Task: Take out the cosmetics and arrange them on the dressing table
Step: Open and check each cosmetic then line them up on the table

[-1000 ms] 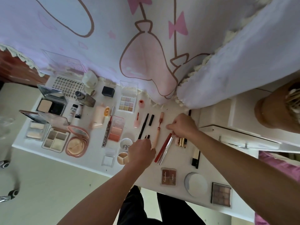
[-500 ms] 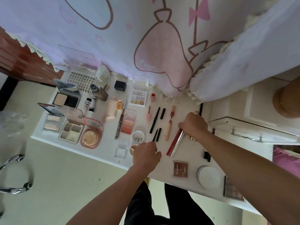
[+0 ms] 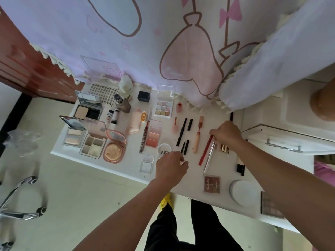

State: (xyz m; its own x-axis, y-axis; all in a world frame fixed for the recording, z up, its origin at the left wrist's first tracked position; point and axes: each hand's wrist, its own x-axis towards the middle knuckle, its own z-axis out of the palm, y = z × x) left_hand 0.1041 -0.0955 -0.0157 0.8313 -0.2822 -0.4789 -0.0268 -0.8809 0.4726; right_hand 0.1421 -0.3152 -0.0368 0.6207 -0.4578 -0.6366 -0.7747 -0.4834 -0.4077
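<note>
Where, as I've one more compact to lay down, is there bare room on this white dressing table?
Bare white tabletop lies between the left hand and the brown square palette, and between the silver pencil and the black lipstick tube. The left end, around the round pink compact, is packed tight.

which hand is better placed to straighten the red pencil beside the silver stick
Right. The right hand has its fingers curled at the top end of the red pencil; the left hand sits further left, by the short black pencils.
</note>
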